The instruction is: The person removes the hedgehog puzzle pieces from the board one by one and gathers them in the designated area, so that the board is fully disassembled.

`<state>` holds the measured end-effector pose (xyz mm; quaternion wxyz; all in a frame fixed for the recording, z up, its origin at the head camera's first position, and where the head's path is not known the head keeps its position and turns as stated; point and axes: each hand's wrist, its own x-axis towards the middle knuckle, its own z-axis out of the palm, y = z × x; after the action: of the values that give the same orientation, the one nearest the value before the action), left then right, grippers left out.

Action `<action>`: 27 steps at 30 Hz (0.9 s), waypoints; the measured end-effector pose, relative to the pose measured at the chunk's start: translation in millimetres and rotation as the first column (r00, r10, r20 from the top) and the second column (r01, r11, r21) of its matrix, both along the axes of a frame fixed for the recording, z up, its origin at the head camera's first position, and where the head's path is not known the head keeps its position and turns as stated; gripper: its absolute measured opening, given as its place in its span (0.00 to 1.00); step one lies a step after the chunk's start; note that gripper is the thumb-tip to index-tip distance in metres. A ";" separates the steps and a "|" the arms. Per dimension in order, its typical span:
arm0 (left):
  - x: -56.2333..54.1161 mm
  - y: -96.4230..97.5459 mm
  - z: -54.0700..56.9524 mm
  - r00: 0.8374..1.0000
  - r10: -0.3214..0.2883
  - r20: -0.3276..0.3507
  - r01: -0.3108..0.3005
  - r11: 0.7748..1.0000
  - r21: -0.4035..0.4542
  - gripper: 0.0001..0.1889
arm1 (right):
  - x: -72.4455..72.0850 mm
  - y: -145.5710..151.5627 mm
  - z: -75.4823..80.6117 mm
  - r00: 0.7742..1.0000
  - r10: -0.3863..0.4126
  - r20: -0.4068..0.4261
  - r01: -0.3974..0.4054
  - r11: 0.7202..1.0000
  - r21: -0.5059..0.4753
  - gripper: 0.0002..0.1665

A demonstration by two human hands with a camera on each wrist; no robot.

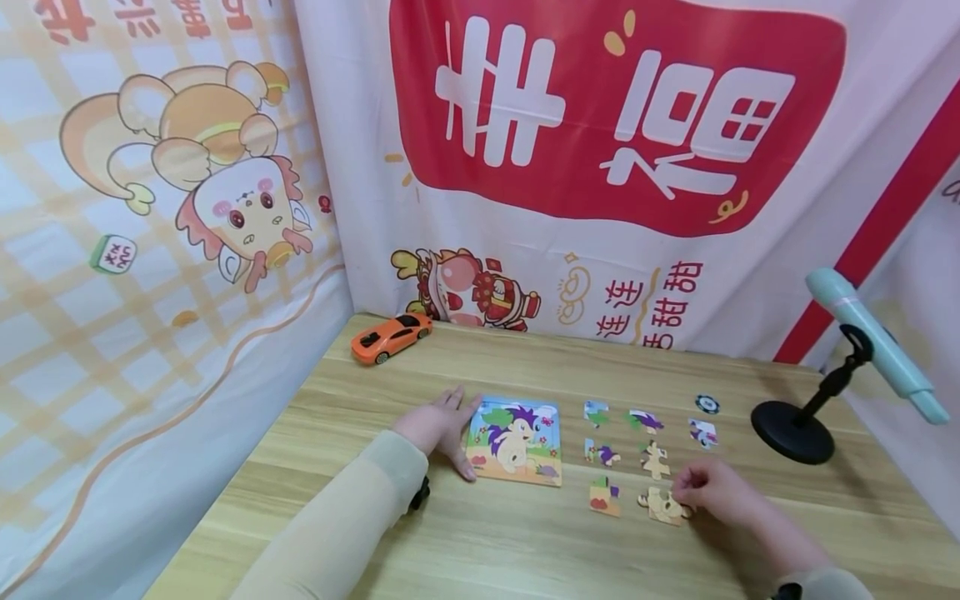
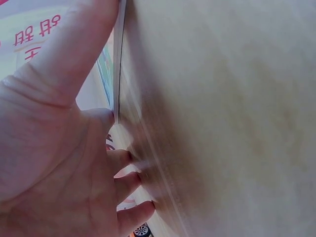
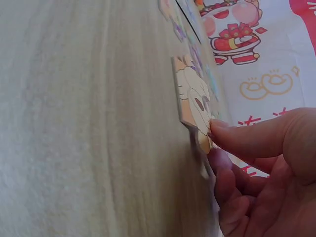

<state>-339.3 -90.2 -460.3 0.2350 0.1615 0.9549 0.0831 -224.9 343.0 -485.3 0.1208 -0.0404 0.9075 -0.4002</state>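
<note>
A square puzzle board [image 1: 551,478] with a purple-haired hedgehog picture lies on the wooden table. My left hand [image 1: 447,429] rests along its left edge, thumb and fingers extended; the left wrist view shows the thumb [image 2: 79,54] against the board's side. To the right, my right hand [image 1: 712,492] pinches the edge of a cream puzzle piece [image 1: 663,507] between thumb and fingertips. In the right wrist view this puzzle piece [image 3: 192,94] is slightly tilted, close over the table. Just beyond it sits another cream piece [image 1: 656,460].
Several loose pieces lie between board and right hand, including a red-and-green one [image 1: 603,496] and a purple one [image 1: 646,420]. A round chip [image 1: 707,404] is farther back. A mint microphone [image 1: 873,342] on a black stand [image 1: 792,431] stands right; an orange toy car [image 1: 392,337] back left.
</note>
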 end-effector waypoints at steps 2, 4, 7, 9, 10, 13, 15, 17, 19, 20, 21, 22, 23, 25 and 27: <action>-1.2 0.1 0.0 1.000 0.006 0.005 -0.006 1.000 -0.002 0.75 | -1.3 -4.1 1.3 0.999 -0.038 -0.007 0.038 0.999 0.033 0.06; -3.6 0.4 -0.7 1.000 0.009 0.012 -0.009 1.000 -0.013 0.75 | -2.6 -9.1 5.8 0.997 -0.072 -0.028 0.073 0.996 0.047 0.07; -5.8 0.2 -1.0 1.000 0.007 0.028 -0.005 0.999 -0.039 0.76 | -8.0 -18.9 18.3 0.992 -0.080 -0.096 0.086 0.994 0.061 0.06; -6.0 -0.1 -0.5 1.000 0.009 0.030 -0.008 0.999 -0.040 0.76 | -12.8 -28.6 30.6 0.988 -0.067 -0.136 0.078 0.994 0.078 0.06; -5.8 -0.1 -0.5 1.000 0.010 0.029 -0.009 0.999 -0.039 0.77 | -15.2 -34.5 37.3 0.987 -0.062 -0.146 0.075 0.993 0.086 0.05; -3.8 -0.9 0.3 1.000 0.006 0.012 -0.006 1.000 -0.022 0.76 | -23.1 -55.7 57.1 0.987 -0.036 -0.158 0.053 0.993 0.104 0.04; -3.0 -1.0 -0.8 1.000 -0.001 0.000 0.001 1.000 -0.022 0.76 | -27.5 -71.7 69.2 0.988 -0.005 -0.157 0.021 0.995 0.101 0.04; -2.4 -0.7 -0.6 1.000 -0.009 -0.001 0.009 0.999 -0.035 0.75 | -32.9 -87.3 76.2 0.985 0.036 -0.166 -0.022 0.996 0.088 0.04; -3.9 -0.1 -3.8 1.000 -0.007 0.000 0.007 0.999 -0.042 0.75 | -38.3 -103.6 78.9 0.981 0.073 -0.180 -0.059 0.995 0.078 0.05; -6.0 -0.1 -7.6 1.000 -0.007 -0.003 0.006 0.999 -0.042 0.75 | -40.2 -111.9 78.9 0.980 0.088 -0.179 -0.077 0.995 0.070 0.05; -8.5 0.0 -11.3 1.000 -0.009 -0.003 0.009 0.999 -0.044 0.76 | -42.1 -120.4 77.8 0.979 0.098 -0.177 -0.087 0.994 0.064 0.06; -8.6 0.1 -11.0 1.000 -0.007 -0.001 0.007 0.999 -0.045 0.76 | -44.2 -128.4 75.4 0.978 0.110 -0.178 -0.100 0.993 0.065 0.06; -8.6 0.1 -11.1 1.000 -0.006 -0.002 0.005 0.999 -0.043 0.77 | -46.2 -135.7 72.0 0.976 0.125 -0.177 -0.116 0.991 0.061 0.06; -10.4 -0.1 -12.8 1.000 -0.001 0.000 0.001 0.999 -0.045 0.78 | -49.2 -149.8 63.8 0.976 0.142 -0.164 -0.132 0.989 0.073 0.08; -10.3 0.2 -11.0 1.000 -0.004 0.010 0.004 0.999 -0.053 0.79 | -52.3 -160.6 53.3 0.976 0.161 -0.149 -0.151 0.985 0.080 0.09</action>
<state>-349.6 -90.0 -471.2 0.2442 0.1567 0.9552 0.0581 -277.2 182.4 -432.0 0.0825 -0.1382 0.9213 -0.3540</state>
